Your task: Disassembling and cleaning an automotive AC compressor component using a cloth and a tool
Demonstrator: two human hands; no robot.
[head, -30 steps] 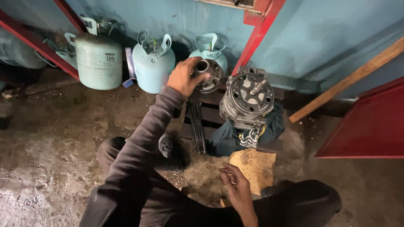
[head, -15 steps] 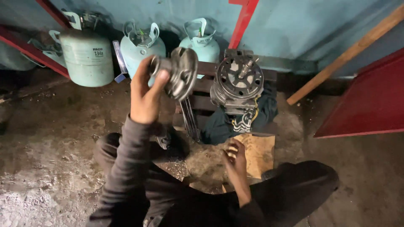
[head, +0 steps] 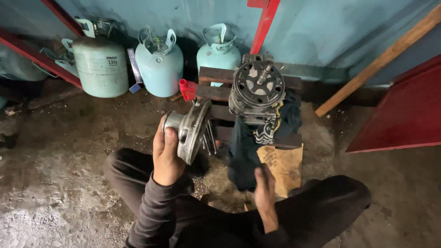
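Observation:
My left hand (head: 166, 154) grips a round grey metal pulley disc (head: 192, 131) by its hub, holding it up on edge in front of my knees. Right of it a grey compressor body (head: 256, 88) stands upright on a dark wooden pallet (head: 216, 76), its round face and shaft pointing up. A dark cloth (head: 245, 149) hangs from under the compressor. My right hand (head: 265, 190) rests low, its fingers at the cloth's lower edge beside a brown piece of cardboard (head: 284, 163). I sit cross-legged in dark trousers.
Three pale green gas cylinders (head: 158, 64) stand along the blue wall. A small red part (head: 187, 89) lies by the pallet. A red post (head: 265, 20), a slanted wooden beam (head: 381, 59) and a red panel (head: 404, 115) stand at right. The floor is rough concrete.
My left hand lifted the pulley disc off the pallet and brought it down towards my lap. My right hand shifted a little along the cardboard to the cloth.

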